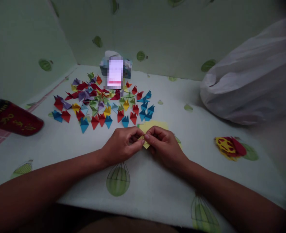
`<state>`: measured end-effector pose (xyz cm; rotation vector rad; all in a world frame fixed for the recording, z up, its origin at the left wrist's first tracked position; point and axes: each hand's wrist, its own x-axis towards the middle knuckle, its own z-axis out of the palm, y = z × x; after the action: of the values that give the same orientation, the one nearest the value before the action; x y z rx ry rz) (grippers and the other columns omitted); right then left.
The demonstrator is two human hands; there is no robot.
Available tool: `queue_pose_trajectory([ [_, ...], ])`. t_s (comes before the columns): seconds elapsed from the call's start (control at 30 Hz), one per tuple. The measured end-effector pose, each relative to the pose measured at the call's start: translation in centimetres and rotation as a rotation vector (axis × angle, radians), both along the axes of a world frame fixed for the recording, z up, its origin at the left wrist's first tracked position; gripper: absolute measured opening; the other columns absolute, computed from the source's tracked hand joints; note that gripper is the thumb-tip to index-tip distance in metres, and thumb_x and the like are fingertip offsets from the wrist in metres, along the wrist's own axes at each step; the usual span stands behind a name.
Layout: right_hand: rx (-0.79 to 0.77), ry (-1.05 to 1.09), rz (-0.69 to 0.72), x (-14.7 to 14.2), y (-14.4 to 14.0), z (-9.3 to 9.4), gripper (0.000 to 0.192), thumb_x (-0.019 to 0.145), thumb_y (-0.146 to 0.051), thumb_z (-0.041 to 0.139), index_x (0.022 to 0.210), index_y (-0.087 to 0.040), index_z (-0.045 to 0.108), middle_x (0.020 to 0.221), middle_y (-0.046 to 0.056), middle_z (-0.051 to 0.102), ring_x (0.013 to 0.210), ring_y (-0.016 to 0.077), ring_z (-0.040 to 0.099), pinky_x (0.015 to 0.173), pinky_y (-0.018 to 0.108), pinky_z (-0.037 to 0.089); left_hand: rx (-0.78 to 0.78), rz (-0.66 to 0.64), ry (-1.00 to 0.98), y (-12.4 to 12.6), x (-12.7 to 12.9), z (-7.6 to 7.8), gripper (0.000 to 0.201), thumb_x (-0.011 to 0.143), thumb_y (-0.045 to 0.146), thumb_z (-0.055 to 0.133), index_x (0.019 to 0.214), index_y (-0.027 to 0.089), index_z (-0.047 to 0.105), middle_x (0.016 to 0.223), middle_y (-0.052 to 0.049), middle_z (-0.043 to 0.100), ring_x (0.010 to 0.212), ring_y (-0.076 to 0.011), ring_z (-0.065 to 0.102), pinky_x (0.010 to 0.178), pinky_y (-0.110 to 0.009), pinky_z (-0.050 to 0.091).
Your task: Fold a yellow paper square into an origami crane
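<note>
My left hand (121, 144) and my right hand (164, 145) meet at the middle of the table, fingertips pinched together on a small yellow paper piece (146, 144). Just behind the hands lies a stack of yellow paper sheets (154, 125), partly hidden by my right hand. Beyond them a spread of several folded paper triangles (101, 103) in red, blue, yellow, green and purple covers the white tablecloth (157, 181), which is printed with green balloons.
A red can (13, 119) lies on its side at the left edge. A tissue box (116, 68) stands at the back near the wall. A white plastic bag (252, 77) fills the right. A red and yellow paper shape (229, 147) lies at the right.
</note>
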<state>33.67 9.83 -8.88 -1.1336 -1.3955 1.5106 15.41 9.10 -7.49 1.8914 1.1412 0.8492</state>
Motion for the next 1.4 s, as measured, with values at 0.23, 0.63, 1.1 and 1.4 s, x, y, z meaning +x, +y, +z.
queue_pose_trajectory([
  [0.23, -0.067, 0.041, 0.007, -0.1, -0.2, -0.1, 0.029, 0.084, -0.041, 0.07, 0.072, -0.018, 0.056, 0.05, -0.007, 0.05, 0.042, 0.0066, 0.041, 0.042, 0.021, 0.027, 0.112, 0.024, 0.017, 0.2, 0.2, -0.6, 0.014, 0.089, 0.023, 0.059, 0.085, 0.013, 0.068, 0.07, -0.002, 0.068, 0.061, -0.0109, 0.058, 0.058, -0.022, 0.044],
  [0.63, -0.022, 0.051, 0.059, -0.1, -0.1, 0.1, 0.025, 0.086, -0.038, 0.067, 0.075, -0.018, 0.057, 0.055, -0.006, 0.053, 0.046, 0.007, 0.046, 0.047, 0.021, 0.034, -0.144, 0.057, -0.108, 0.2, 0.2, 0.3, 0.015, 0.089, 0.025, 0.057, 0.081, 0.014, 0.065, 0.068, 0.0, 0.066, 0.063, -0.0112, 0.064, 0.06, -0.021, 0.047],
  [1.1, 0.047, 0.05, 0.037, 0.1, 0.2, -0.1, 0.018, 0.087, -0.032, 0.067, 0.08, -0.018, 0.058, 0.06, -0.005, 0.057, 0.05, 0.0085, 0.052, 0.051, 0.022, 0.039, -0.475, 0.055, -0.363, 1.0, 0.0, 0.6, 0.016, 0.082, 0.029, 0.068, 0.077, 0.013, 0.065, 0.068, 0.001, 0.065, 0.062, -0.0101, 0.066, 0.062, -0.02, 0.05],
  [1.4, 0.027, 0.113, 0.017, -0.1, 0.2, 0.5, 0.019, 0.078, -0.029, 0.074, 0.08, -0.019, 0.059, 0.063, -0.004, 0.059, 0.054, 0.0094, 0.055, 0.055, 0.024, 0.043, -0.504, 0.056, -0.504, 0.9, 0.0, 0.5, 0.019, 0.08, 0.032, 0.072, 0.081, 0.014, 0.066, 0.071, 0.001, 0.068, 0.065, -0.0104, 0.066, 0.066, -0.022, 0.052],
])
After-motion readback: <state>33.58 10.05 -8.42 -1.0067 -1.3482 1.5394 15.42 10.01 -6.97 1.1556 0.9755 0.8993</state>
